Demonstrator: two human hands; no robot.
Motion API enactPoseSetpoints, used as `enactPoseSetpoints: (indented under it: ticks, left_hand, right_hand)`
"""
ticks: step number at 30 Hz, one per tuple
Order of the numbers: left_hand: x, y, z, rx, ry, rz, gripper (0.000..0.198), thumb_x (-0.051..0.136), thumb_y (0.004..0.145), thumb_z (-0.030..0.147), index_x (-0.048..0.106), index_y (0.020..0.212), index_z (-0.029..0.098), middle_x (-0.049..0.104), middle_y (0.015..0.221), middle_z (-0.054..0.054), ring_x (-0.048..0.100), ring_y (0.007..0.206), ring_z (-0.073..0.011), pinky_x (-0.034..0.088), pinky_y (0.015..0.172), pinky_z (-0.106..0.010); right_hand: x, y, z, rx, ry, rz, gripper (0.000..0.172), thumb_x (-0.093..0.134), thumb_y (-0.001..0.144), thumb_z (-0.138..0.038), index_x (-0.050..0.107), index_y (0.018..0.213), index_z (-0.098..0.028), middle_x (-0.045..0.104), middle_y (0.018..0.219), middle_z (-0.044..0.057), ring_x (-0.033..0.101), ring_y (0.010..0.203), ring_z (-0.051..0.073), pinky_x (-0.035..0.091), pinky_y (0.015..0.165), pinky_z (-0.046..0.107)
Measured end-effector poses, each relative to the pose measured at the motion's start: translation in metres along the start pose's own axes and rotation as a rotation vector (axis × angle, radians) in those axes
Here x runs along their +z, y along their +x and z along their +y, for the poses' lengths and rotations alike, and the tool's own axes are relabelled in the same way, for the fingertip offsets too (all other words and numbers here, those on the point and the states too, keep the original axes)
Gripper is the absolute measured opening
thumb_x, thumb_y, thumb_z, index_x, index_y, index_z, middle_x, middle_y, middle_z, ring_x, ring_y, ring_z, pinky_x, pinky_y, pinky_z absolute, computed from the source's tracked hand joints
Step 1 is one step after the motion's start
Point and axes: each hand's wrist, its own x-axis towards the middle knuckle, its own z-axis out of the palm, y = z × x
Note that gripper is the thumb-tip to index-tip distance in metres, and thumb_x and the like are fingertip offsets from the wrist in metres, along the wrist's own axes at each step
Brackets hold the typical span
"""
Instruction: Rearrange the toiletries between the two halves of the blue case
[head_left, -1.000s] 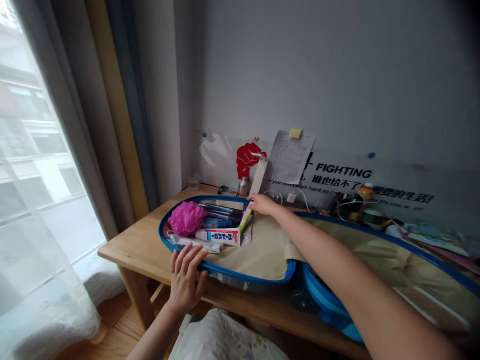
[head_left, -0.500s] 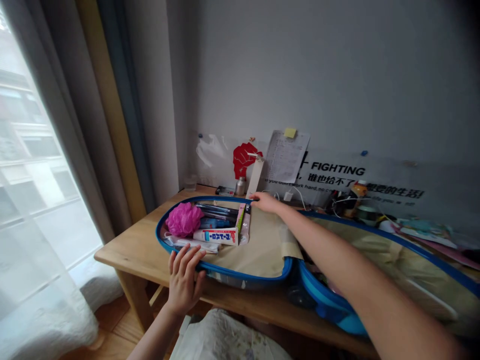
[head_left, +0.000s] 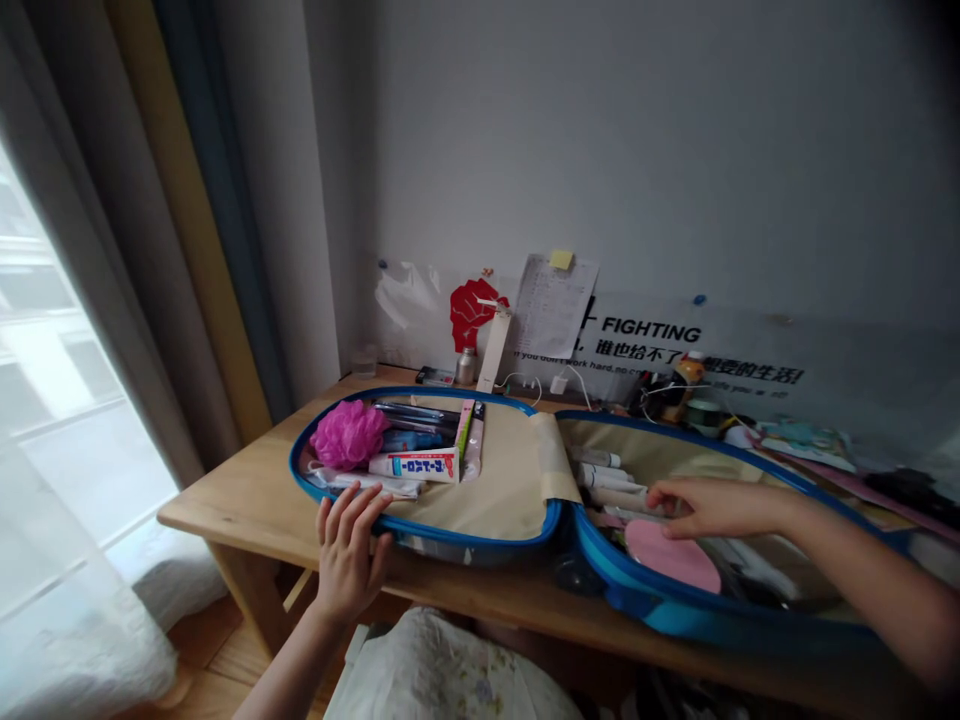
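Note:
A blue open suitcase [head_left: 480, 535] lies on the wooden desk with its two halves spread flat. My left hand [head_left: 350, 545] rests on the front rim of the left half, fingers stretched out. Beside those fingers, that half holds a pink bath puff [head_left: 349, 434], a toothpaste tube [head_left: 416, 465], a green-and-pink pack [head_left: 463, 425], a white packet [head_left: 375, 484] and dark slim items [head_left: 420, 415]. Over the right half hovers my right hand [head_left: 694, 505], thumb and fingers a little apart, close to white tubes [head_left: 607, 478] and a pink rounded item [head_left: 673, 556]. Nothing visible is in it.
Along the wall stand a small metal bottle [head_left: 466, 367], a clear glass [head_left: 364, 360] and a white upright stand [head_left: 495, 350]. Bottles and papers [head_left: 806, 443] crowd the desk behind the suitcase's right half. A curtained window [head_left: 45, 350] is at the left.
My right hand has moved from the far rim of the left half to above the right half's contents. My left hand stays on the front rim. The view has shifted slightly right.

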Motion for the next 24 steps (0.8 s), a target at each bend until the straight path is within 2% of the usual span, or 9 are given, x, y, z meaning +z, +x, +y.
enactPoseSetpoints:
  ticks: [2, 6, 10, 12, 14, 16, 19, 21, 24]
  left_hand:
    - [0.000, 0.001, 0.000, 0.005, -0.004, 0.005, 0.041, 0.047, 0.095, 0.025, 0.054, 0.135, 0.022, 0.065, 0.126, -0.011, 0.042, 0.139, -0.0257, 0.018, 0.122, -0.045]
    - [0.000, 0.001, 0.000, 0.003, 0.001, 0.007, 0.042, 0.047, 0.094, 0.024, 0.053, 0.136, 0.022, 0.066, 0.125, -0.011, 0.042, 0.139, -0.0255, 0.018, 0.122, -0.045]
    - [0.000, 0.000, 0.000, -0.010, 0.007, -0.007, 0.044, 0.046, 0.094, 0.025, 0.052, 0.137, 0.024, 0.066, 0.127, -0.010, 0.044, 0.139, -0.0260, 0.018, 0.122, -0.046]
    - [0.001, -0.001, 0.000, -0.011, 0.015, -0.017, 0.043, 0.046, 0.094, 0.026, 0.052, 0.137, 0.023, 0.065, 0.128, -0.010, 0.044, 0.138, -0.0264, 0.018, 0.122, -0.047]
    - [0.001, -0.001, 0.000, -0.013, 0.021, -0.020, 0.042, 0.046, 0.094, 0.026, 0.053, 0.136, 0.023, 0.065, 0.128, -0.010, 0.044, 0.138, -0.0265, 0.018, 0.122, -0.047]
    - [0.000, -0.001, 0.001, -0.012, 0.018, -0.010, 0.041, 0.046, 0.094, 0.026, 0.054, 0.135, 0.023, 0.065, 0.127, -0.010, 0.044, 0.139, -0.0262, 0.018, 0.122, -0.047]
    - [0.000, 0.000, 0.001, -0.006, 0.010, -0.002, 0.040, 0.047, 0.094, 0.025, 0.054, 0.134, 0.022, 0.065, 0.126, -0.011, 0.042, 0.139, -0.0257, 0.018, 0.122, -0.046]
    - [-0.001, 0.000, 0.001, -0.003, 0.009, -0.007, 0.041, 0.047, 0.094, 0.024, 0.054, 0.133, 0.022, 0.065, 0.126, -0.011, 0.042, 0.140, -0.0258, 0.018, 0.122, -0.046]
    - [-0.001, 0.001, 0.002, -0.009, 0.015, -0.011, 0.041, 0.046, 0.094, 0.025, 0.054, 0.134, 0.022, 0.065, 0.126, -0.010, 0.043, 0.139, -0.0264, 0.018, 0.122, -0.047]
  right_hand:
    - [0.005, -0.003, 0.009, 0.022, 0.027, 0.013, 0.017, 0.079, 0.057, -0.022, 0.071, 0.071, -0.028, 0.070, 0.076, 0.002, 0.068, 0.073, 0.021, 0.056, 0.069, 0.033]
    - [0.008, -0.006, 0.011, 0.048, 0.071, -0.055, 0.011, 0.076, 0.060, -0.025, 0.071, 0.070, -0.028, 0.065, 0.068, 0.001, 0.062, 0.064, 0.017, 0.055, 0.068, 0.031]
    - [-0.004, -0.006, 0.015, 0.016, 0.100, -0.108, 0.006, 0.072, 0.064, -0.029, 0.067, 0.062, -0.026, 0.062, 0.066, 0.002, 0.058, 0.062, 0.015, 0.052, 0.067, 0.028]
    - [-0.018, -0.003, 0.018, -0.014, 0.120, -0.060, 0.010, 0.069, 0.067, -0.032, 0.065, 0.061, -0.026, 0.063, 0.068, 0.003, 0.059, 0.064, 0.015, 0.051, 0.065, 0.028]
    - [-0.033, 0.002, 0.013, -0.059, 0.168, 0.082, 0.011, 0.067, 0.069, -0.036, 0.066, 0.066, -0.026, 0.065, 0.071, 0.004, 0.060, 0.067, 0.016, 0.050, 0.066, 0.028]
    - [-0.042, 0.005, -0.010, -0.141, 0.226, 0.282, 0.016, 0.065, 0.073, -0.041, 0.067, 0.077, -0.026, 0.067, 0.079, 0.005, 0.062, 0.072, 0.017, 0.051, 0.069, 0.029]
    - [-0.033, 0.008, -0.073, -0.307, 0.200, 0.543, 0.021, 0.062, 0.078, -0.043, 0.066, 0.089, -0.025, 0.069, 0.089, 0.005, 0.062, 0.080, 0.019, 0.050, 0.074, 0.031]
    - [-0.011, 0.010, -0.124, -0.399, 0.019, 0.556, 0.014, 0.060, 0.082, -0.033, 0.066, 0.090, -0.025, 0.069, 0.094, 0.005, 0.062, 0.084, 0.018, 0.048, 0.077, 0.030]
    - [0.031, 0.021, -0.185, -0.503, -0.319, 0.426, 0.017, 0.051, 0.090, -0.025, 0.067, 0.096, -0.021, 0.069, 0.101, 0.008, 0.063, 0.091, 0.020, 0.047, 0.078, 0.030]
